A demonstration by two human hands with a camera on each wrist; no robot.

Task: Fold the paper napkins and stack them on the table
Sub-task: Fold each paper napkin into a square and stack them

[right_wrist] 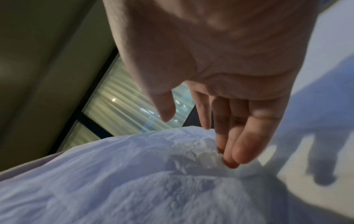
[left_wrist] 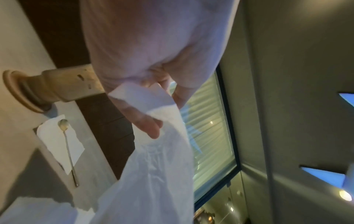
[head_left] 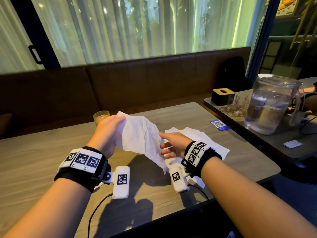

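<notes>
My left hand point(head_left: 118, 122) holds a crumpled white paper napkin point(head_left: 142, 138) up above the wooden table point(head_left: 42, 165), pinching its top corner between thumb and fingers point(left_wrist: 151, 128). The sheet point(left_wrist: 157, 174) hangs down and to the right. My right hand point(head_left: 164, 143) is open at the napkin's right edge, thumb apart from the straight fingers. Its fingertips point(right_wrist: 229, 159) touch the sheet point(right_wrist: 134, 181). More white napkins point(head_left: 197, 134) lie flat on the table under and behind my right wrist.
A glass of brown drink point(head_left: 101, 116) stands behind my left hand. A spoon point(left_wrist: 67, 144) lies on another napkin. A QR sticker point(head_left: 219, 124) is at the table's right. The neighbouring table carries a water pitcher point(head_left: 269, 107), glasses point(head_left: 238, 104) and a tissue box point(head_left: 222, 96).
</notes>
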